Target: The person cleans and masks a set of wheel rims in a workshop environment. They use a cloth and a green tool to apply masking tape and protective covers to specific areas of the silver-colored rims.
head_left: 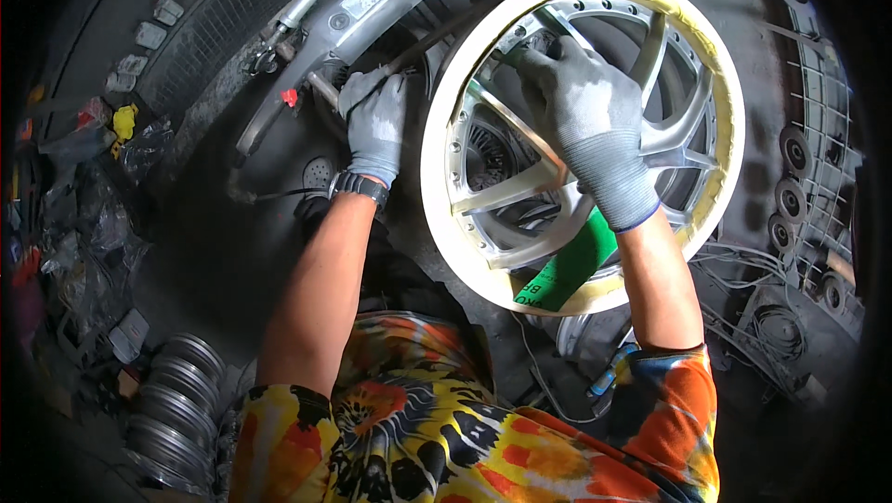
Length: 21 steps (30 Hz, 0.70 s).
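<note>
While the right hand (581, 99) grips a spoke of the wheel (595, 252), the left hand (374, 117) clasps a rod (418, 50); wheel judged rigid, heavy, best held by spokes.

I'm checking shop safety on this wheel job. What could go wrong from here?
The right hand reaches between the spokes of the alloy wheel; if the wheel turns or slips, fingers may get pinched. The left hand rests close under the grey power tool, so an accidental start might catch the glove. The cream masking tape around the rim looks uneven at the lower right and may lift.
</note>
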### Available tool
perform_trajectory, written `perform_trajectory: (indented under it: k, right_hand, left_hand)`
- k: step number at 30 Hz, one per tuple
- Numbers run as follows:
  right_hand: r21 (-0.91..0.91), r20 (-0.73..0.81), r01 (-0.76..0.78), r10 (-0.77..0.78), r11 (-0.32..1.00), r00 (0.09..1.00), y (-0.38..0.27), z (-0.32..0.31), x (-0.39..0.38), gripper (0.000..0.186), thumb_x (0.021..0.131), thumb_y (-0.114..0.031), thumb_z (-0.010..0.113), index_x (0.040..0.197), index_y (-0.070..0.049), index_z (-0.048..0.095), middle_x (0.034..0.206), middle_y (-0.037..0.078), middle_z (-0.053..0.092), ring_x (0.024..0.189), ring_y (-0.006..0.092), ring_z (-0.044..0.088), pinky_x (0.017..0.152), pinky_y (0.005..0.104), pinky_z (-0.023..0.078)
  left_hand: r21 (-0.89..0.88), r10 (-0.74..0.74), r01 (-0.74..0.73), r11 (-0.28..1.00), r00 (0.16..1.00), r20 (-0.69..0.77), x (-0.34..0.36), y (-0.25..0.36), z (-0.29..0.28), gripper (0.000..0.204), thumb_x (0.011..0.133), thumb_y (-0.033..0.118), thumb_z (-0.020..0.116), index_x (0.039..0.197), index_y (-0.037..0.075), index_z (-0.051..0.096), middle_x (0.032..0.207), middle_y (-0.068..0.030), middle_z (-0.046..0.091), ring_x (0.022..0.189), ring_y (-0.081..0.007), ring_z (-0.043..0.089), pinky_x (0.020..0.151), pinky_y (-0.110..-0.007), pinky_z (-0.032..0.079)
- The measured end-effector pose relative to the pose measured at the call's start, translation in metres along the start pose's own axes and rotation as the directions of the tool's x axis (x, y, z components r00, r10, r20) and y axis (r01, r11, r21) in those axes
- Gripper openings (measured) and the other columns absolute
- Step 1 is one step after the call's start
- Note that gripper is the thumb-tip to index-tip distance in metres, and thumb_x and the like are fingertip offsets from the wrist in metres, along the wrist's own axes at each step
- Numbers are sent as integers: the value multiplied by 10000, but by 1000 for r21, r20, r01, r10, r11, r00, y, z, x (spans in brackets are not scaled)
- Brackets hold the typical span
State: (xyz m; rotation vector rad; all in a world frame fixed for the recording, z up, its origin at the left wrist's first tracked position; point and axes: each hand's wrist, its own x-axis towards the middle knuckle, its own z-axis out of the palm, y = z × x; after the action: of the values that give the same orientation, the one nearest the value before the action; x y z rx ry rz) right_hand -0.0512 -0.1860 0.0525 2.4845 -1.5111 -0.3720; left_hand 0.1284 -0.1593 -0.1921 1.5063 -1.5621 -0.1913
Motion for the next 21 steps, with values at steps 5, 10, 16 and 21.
perform_trajectory:
  k: [5, 10, 16, 21]
  right_hand:
    - [-40, -38, 22, -24, 999, 999, -1, 3, -2, 212, 905, -246, 680, 1090, -213, 777, 996, 88, 675, 895, 245, 720, 720, 400, 598]
    - [-5, -54, 11, -11, 1000, 998, -2, 7, -5, 190, 906, -235, 676, 1066, -204, 774, 978, 89, 665, 879, 250, 718, 702, 401, 595]
    - [-4, -111, 12, -13, 1000, 994, -2, 12, -6, 186, 909, -232, 671, 1067, -213, 767, 932, 87, 642, 861, 242, 715, 689, 393, 590]
    - [24, -150, -20, 23, 1000, 988, 0, 13, -6, 199, 898, -223, 675, 1074, -211, 768, 921, 83, 636, 856, 238, 716, 690, 387, 590]
  left_hand:
    - [-38, -61, 62, 997, 997, 40, 0, -3, 2, 87, 929, 135, 626, 886, 113, 698, 891, -108, 706, 861, -305, 655, 801, -427, 514]
    - [44, 0, -1, 999, 1000, 24, -1, -4, 2, 95, 943, 131, 621, 890, 114, 698, 901, -107, 715, 871, -309, 665, 798, -427, 525]
    - [99, 42, -49, 994, 996, 74, -6, -4, 0, 103, 963, 99, 671, 1014, 43, 740, 1015, -112, 736, 952, -302, 679, 873, -419, 534]
    - [87, -21, 14, 996, 997, 79, -6, -2, 2, 101, 965, 95, 672, 998, 27, 738, 993, -116, 730, 930, -291, 680, 848, -408, 540]
